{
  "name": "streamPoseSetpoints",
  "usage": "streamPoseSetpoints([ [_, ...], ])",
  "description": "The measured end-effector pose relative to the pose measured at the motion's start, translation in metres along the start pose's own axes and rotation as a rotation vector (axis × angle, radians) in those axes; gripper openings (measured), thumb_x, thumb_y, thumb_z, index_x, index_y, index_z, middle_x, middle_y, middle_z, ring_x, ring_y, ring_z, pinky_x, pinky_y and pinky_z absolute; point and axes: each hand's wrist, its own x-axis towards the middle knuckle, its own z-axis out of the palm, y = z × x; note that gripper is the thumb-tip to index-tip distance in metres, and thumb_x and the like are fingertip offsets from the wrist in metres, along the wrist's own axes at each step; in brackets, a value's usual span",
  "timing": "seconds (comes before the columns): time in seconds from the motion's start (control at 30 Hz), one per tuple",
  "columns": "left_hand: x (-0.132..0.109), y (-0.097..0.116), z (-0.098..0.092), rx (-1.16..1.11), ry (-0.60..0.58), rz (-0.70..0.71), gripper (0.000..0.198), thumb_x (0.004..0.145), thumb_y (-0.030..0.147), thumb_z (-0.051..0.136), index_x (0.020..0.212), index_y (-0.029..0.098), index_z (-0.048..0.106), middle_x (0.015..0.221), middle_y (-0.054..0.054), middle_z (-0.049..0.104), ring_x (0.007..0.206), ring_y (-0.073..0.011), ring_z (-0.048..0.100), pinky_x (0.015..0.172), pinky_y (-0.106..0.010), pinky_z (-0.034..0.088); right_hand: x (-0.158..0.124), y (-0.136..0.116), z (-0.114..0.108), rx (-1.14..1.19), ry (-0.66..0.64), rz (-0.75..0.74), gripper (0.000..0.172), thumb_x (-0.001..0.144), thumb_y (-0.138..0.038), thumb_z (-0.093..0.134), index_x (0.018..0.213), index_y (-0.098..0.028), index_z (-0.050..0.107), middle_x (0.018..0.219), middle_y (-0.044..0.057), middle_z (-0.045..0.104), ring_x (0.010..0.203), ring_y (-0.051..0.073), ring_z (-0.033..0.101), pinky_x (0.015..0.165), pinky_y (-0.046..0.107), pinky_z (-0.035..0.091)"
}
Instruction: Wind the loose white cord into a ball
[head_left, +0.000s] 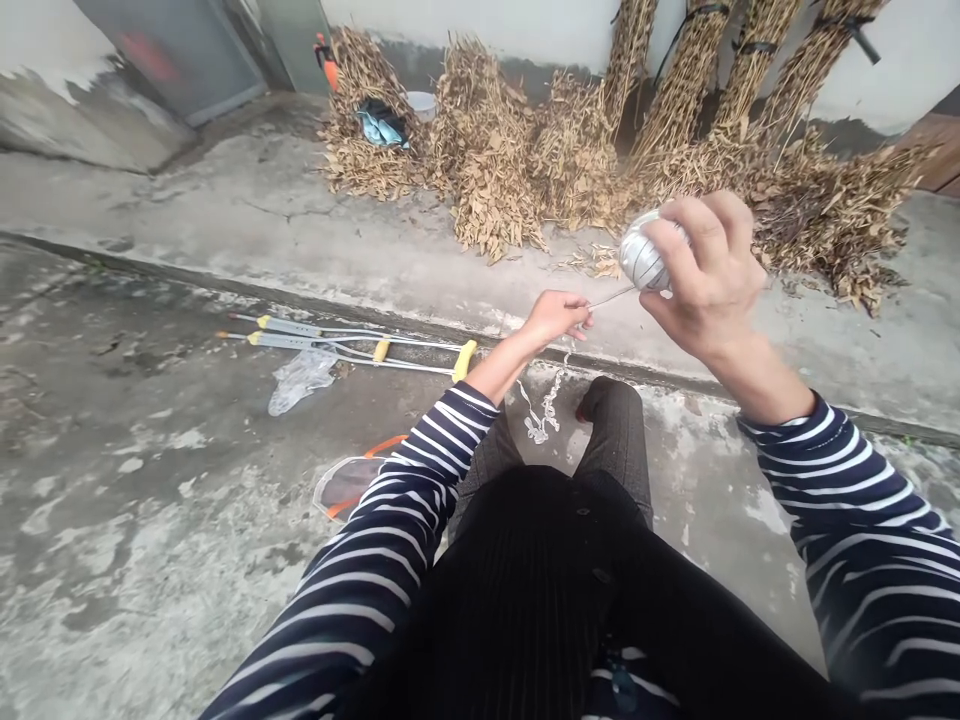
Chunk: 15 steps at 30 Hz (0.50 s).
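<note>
In my right hand (709, 275) is a ball of white string (643, 252), gripped by the fingers from above and the side. A strand of it stretches leftward to my left hand (559, 315), which pinches it between thumb and fingers. Below the left hand a crinkled loose length of string (551, 405) hangs down between my legs, its lower part near the ground. Both hands are raised in front of me, a short way apart, with the right one higher.
A pair of crutches (360, 345) with yellow pads lies on the concrete at left, beside a clear plastic bag (302, 378). An orange-edged mesh item (349, 485) lies nearer me. Dried plant bundles (495, 150) line the wall behind a low step edge (360, 322).
</note>
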Motion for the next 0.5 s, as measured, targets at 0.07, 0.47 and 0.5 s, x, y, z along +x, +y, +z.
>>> streamPoseSetpoints([
  [0.07,0.002,-0.008,0.004,-0.001,-0.008,-0.019,0.019,0.081,-0.001,0.064,0.065,0.008,0.066,0.062,-0.002,0.067,0.059,-0.0073,0.061,0.061,-0.019,0.059,-0.002,-0.001,0.002,-0.008,-0.009,-0.025,0.066,0.094,-0.028,0.047,0.159,-0.027,0.049,0.159,0.013,0.051,0.147,0.047,0.039,0.095,0.059,0.051],
  [0.47,-0.013,-0.033,-0.007,-0.021,-0.142,-0.133,0.019,0.087,0.007,0.061,0.069,0.008,0.068,0.073,-0.009,0.073,0.067,-0.0126,0.07,0.07,-0.026,0.063,-0.013,0.03,0.021,0.016,0.232,-0.134,0.058,0.092,-0.022,0.056,0.149,-0.028,0.052,0.148,0.009,0.06,0.138,0.04,0.049,0.094,0.05,0.057],
  [0.5,-0.02,-0.035,-0.009,-0.035,-0.226,-0.14,0.018,0.086,0.01,0.063,0.069,0.008,0.068,0.075,-0.011,0.074,0.069,-0.0142,0.072,0.072,-0.028,0.064,-0.013,0.036,0.025,0.038,0.242,-0.135,0.058,0.092,-0.023,0.058,0.149,-0.028,0.052,0.149,0.009,0.059,0.138,0.041,0.048,0.094,0.05,0.057],
])
